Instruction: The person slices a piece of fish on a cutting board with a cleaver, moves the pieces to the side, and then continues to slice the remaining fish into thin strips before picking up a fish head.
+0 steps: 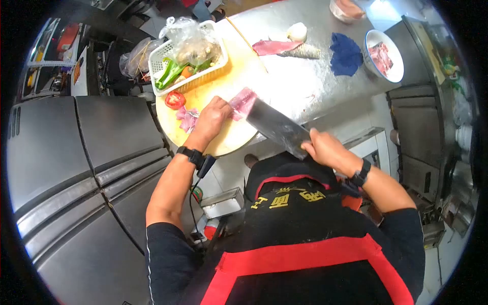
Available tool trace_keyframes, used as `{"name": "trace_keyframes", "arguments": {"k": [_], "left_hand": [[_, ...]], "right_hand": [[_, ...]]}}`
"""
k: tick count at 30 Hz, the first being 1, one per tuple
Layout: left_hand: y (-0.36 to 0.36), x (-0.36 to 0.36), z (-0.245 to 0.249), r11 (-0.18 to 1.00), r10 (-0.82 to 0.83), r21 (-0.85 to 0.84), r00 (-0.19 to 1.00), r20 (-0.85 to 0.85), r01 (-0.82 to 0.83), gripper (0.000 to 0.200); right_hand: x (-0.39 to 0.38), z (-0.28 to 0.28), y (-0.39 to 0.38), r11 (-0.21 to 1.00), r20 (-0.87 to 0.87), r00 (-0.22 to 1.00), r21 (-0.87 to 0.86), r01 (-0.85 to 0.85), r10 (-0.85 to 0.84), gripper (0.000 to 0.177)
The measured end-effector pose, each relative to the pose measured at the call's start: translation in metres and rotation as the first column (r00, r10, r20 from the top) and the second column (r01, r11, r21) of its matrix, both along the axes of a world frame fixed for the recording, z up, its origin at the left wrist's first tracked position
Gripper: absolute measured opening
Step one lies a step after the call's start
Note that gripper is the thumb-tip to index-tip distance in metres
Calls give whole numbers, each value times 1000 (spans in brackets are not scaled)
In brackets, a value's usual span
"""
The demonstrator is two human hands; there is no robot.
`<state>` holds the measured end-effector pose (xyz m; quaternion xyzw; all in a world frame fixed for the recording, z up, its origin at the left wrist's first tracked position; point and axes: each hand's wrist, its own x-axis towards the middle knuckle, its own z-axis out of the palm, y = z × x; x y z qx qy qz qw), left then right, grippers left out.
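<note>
My right hand (328, 147) grips the handle of a wide cleaver (277, 127), whose blade reaches left to the pink fish fillet (244, 101) on the round cutting board (231, 140). My left hand (213, 116) is closed at the near-left side of that fillet, fingers curled against it; the fingertips are partly hidden. Left of this hand lies a small heap of thin pink fish slices (188, 118). A cut tomato half (175, 100) rests just beyond the slices.
On the board's far side stands a white basket (158, 56) with vegetables and a plastic bag (188, 38). The metal table (300, 84) holds a fish piece (305, 51), an onion (297, 32), a blue cloth (346, 54) and a bowl (397, 71) of meat. Steel cabinets (46, 147) stand at left.
</note>
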<state>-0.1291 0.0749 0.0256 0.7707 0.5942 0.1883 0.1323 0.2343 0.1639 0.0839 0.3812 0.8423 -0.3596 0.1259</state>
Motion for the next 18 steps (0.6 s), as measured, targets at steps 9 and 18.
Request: {"name": "trace_keyframes", "arguments": {"k": [9, 18], "left_hand": [[-46, -25, 7, 966, 230, 96, 969, 87, -238, 16], [-29, 25, -8, 800, 573, 165, 816, 72, -576, 22]], "right_hand": [[1, 11, -1, 995, -89, 993, -62, 76, -81, 40], [-47, -15, -3, 993, -175, 982, 72, 88, -74, 41]]}}
